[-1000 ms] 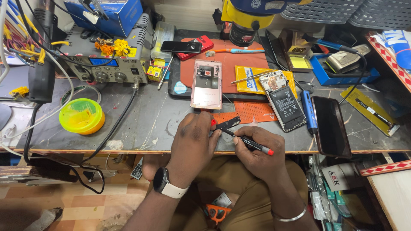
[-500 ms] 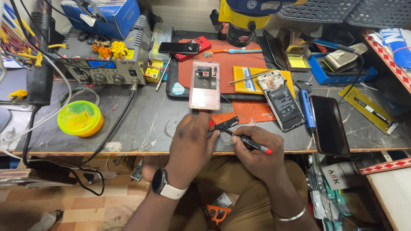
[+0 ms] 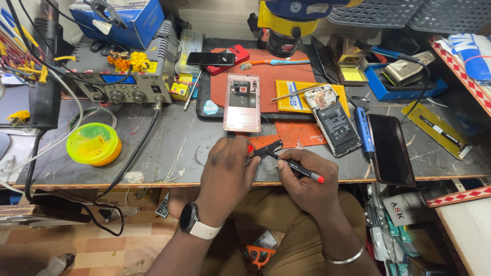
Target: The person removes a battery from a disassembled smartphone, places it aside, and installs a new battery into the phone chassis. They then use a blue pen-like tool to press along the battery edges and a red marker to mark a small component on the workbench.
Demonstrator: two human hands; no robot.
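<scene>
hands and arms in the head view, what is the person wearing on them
Both forearms are bare, with no sleeves in view and no gloves on either hand. The left hand has a round dark-faced smartwatch on a pale cream strap at the wrist. The right hand has a thin silver metal bangle around the wrist. No rings can be made out.

Grey workbench (image 3: 174,148) (scratched) bears yellow tub (image 3: 93,144), probably flux.

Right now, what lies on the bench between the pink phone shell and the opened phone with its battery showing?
In the head view, a yellow card with metal tweezers lying on it sits between the pink shell and the opened phone.
</scene>
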